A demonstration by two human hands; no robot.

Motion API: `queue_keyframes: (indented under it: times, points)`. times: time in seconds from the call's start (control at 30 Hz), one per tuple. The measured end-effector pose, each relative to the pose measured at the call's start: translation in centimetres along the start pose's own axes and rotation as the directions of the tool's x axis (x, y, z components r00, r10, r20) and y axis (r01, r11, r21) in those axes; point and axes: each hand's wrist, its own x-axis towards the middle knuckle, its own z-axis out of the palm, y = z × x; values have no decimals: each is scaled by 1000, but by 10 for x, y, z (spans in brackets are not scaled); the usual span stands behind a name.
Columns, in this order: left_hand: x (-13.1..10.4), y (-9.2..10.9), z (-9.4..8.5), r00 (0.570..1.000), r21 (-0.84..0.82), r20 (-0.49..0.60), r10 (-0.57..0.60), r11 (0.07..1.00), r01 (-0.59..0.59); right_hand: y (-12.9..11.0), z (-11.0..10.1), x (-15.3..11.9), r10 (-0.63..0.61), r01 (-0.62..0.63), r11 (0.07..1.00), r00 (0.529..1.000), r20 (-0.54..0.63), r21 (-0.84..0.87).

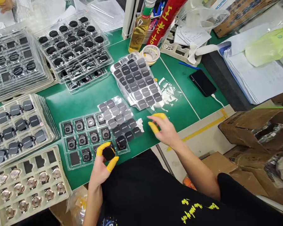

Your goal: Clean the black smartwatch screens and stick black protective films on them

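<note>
My left hand (99,169), with yellow finger cots on its thumb and forefinger, grips a smartwatch case (108,153) by its edges, dark face up. Beneath it lies a clear plastic tray (64,147) of similar black watch cases, most with their round sensor backs up. A sheet of dark square film stickers (119,118) overlaps the tray's right part, with a torn white scrap (139,124) at its edge. Right of that scrap, my right hand (166,130) hovers with yellow-capped fingers apart and nothing visible between them. A thicker stack of sticker sheets (138,83) lies beyond.
Trays of rose-gold watches (31,182) and grey-covered watches (21,124) stand at left. Stacked clear trays (72,39) fill the back. A bottle (139,31), tape roll (151,54) and charging phone (202,82) are farther off. Cardboard boxes (247,135) sit at right. Another person's hand (6,6) shows top left.
</note>
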Motion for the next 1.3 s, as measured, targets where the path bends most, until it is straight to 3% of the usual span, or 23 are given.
queue_keyframes:
  times: [0.1, 0.23, 0.33, 0.43, 0.53, 0.63, 0.77, 0.87, 0.97, 1.07, 1.17, 1.3]
  points:
    - [3, 1, -1, 999, 22, 13, 32, 999, -32, -14, 12, -9, -116, 114, 993, 977, 181, 24]
    - [6, 5, -2, 996, 37, 41, 75, 996, -76, -11, 21, -2, -151, 162, 987, 958, 242, -24]
    - [4, 9, -4, 996, 17, 40, 84, 996, -85, -2, 9, 0, -160, 179, 981, 967, 198, -80]
    - [2, 12, -6, 992, -6, -6, 129, 992, -129, 1, -18, 2, -198, 210, 969, 975, 103, -128]
    - [1, 15, -5, 979, -25, -2, 202, 979, -202, -23, -43, 7, -290, 284, 948, 957, -23, -146]
    - [2, 17, -2, 971, -44, 54, 233, 972, -230, -80, -44, 12, -494, 494, 870, 869, 26, 11]
    - [4, 16, -2, 957, 8, 108, 270, 962, -273, -153, -14, 17, -709, 659, 695, 695, 123, 287]
    - [1, 11, -8, 935, 69, 158, 317, 941, -331, -175, 5, 19, -808, 731, 583, 569, 155, 355]
    - [-4, 5, -13, 905, 72, 196, 379, 914, -398, -181, 14, 20, -847, 741, 519, 514, 137, 426]
    - [-7, -1, -13, 900, 50, 192, 391, 912, -407, -189, 19, 21, -862, 764, 480, 503, 68, 430]
    - [-5, -5, -9, 917, 4, 150, 370, 927, -374, -195, 23, 24, -843, 789, 514, 536, 31, 336]
    - [-4, -6, -7, 938, -100, 17, 346, 934, -342, -183, 21, 29, -793, 772, 609, 591, 146, 183]
